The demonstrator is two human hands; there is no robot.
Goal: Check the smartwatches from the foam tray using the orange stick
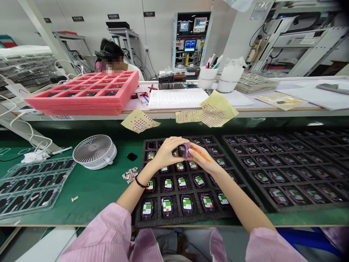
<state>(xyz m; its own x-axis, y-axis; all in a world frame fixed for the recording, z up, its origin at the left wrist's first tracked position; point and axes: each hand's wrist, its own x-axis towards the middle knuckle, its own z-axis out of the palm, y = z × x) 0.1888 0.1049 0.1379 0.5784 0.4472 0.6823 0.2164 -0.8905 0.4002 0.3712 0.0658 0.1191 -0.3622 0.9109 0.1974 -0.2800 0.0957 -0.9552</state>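
Note:
Between my two hands is a purple-framed smartwatch body [184, 150], raised above a black foam tray [174, 194]. My left hand [169, 151] grips it from the left with thumb and fingers. An orange pen-like tool [201, 154] lies along my right hand [205, 161], whose fingertips are closed on it against the watch's right side. The tool's tip is hidden. In the tray's compartments below sit several similar watch bodies [187, 203], most with lit screens of green, white and red blocks.
A second foam tray [263, 194] of watches lies to the right. On the left are a white fan [95, 151], small scattered pieces [130, 174], a dark square part [132, 156] and a clear tray [58, 185]. A shelf behind bears a pink foam tray [81, 105]; a person sits beyond.

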